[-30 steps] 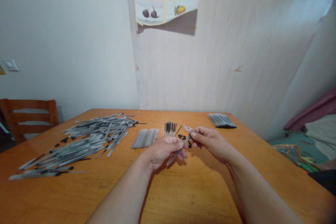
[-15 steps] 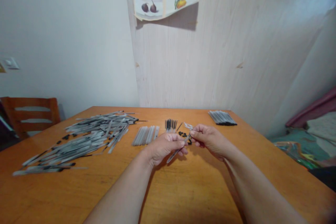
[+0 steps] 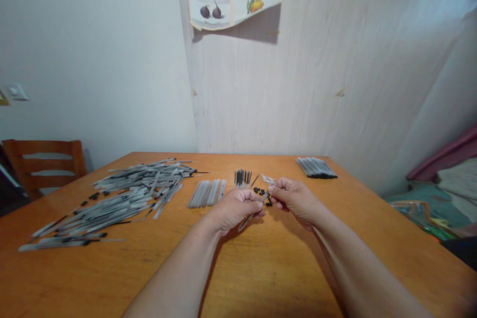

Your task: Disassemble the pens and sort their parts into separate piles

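Between both hands is a slim translucent pen barrel (image 3: 244,222), tilted with its lower end toward me. My left hand (image 3: 238,208) is closed around its middle, thumb on top. At the upper end, my right hand (image 3: 292,198) pinches with thumb and forefinger; any small part in that pinch is hidden. Small black plugs (image 3: 260,191) lie just behind the fingers. Past them are clear pieces (image 3: 267,179), perhaps caps, and a row of dark pen refills (image 3: 243,177). A row of translucent barrels (image 3: 206,193) lies left of my left hand.
A large loose heap of pen parts (image 3: 126,198) covers the table's left side. At the back right, a neat stack of pens with black ends (image 3: 316,167) lies on the wooden table (image 3: 268,278). A wooden chair (image 3: 44,161) stands beyond the left edge.
Both hands keep hold of the barrel and stay in nearly the same place. The right fingers have shifted slightly at its upper end.
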Demonstrator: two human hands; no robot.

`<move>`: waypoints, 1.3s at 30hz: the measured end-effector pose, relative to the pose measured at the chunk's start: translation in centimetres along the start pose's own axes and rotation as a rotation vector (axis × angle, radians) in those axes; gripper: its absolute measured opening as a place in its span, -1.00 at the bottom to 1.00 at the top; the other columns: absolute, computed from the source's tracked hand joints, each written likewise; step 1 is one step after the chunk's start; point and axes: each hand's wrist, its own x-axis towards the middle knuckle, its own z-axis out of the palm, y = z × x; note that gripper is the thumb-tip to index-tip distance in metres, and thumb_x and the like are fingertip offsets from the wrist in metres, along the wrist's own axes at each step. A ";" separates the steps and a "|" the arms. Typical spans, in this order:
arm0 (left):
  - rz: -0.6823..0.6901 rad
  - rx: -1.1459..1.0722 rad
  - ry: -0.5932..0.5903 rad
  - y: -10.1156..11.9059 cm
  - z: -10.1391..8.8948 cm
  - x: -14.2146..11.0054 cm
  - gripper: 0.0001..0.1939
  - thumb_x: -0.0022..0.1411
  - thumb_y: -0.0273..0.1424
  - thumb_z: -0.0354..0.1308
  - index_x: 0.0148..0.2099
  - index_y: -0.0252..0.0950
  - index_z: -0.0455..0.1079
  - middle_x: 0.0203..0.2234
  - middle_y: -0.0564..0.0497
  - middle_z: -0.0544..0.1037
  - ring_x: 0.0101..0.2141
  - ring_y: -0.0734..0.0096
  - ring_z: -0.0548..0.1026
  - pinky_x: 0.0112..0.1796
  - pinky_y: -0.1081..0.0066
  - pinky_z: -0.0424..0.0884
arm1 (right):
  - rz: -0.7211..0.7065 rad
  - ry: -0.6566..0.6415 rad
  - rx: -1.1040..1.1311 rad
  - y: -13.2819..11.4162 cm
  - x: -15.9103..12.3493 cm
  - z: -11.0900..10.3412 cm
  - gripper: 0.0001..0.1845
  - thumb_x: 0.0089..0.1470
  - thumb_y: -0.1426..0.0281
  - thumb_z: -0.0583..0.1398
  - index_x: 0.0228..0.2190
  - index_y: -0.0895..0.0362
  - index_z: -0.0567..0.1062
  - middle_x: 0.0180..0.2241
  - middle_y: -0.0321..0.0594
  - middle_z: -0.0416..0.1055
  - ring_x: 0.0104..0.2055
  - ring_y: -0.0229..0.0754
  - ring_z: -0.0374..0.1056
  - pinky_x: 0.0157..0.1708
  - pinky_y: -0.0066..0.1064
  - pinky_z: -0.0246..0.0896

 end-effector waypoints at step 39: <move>0.057 -0.294 0.408 -0.5 -2.3 1.5 -0.83 0.11 -0.34 0.30 -0.29 -0.35 0.49 -0.33 -0.13 0.63 -0.42 0.49 0.52 -0.41 0.53 0.33 | 0.057 0.605 -0.483 5.4 3.1 -7.5 -0.84 -0.13 0.31 0.17 -0.56 0.14 0.49 -0.55 -0.20 0.43 -0.47 -0.18 0.29 -0.49 -0.40 0.06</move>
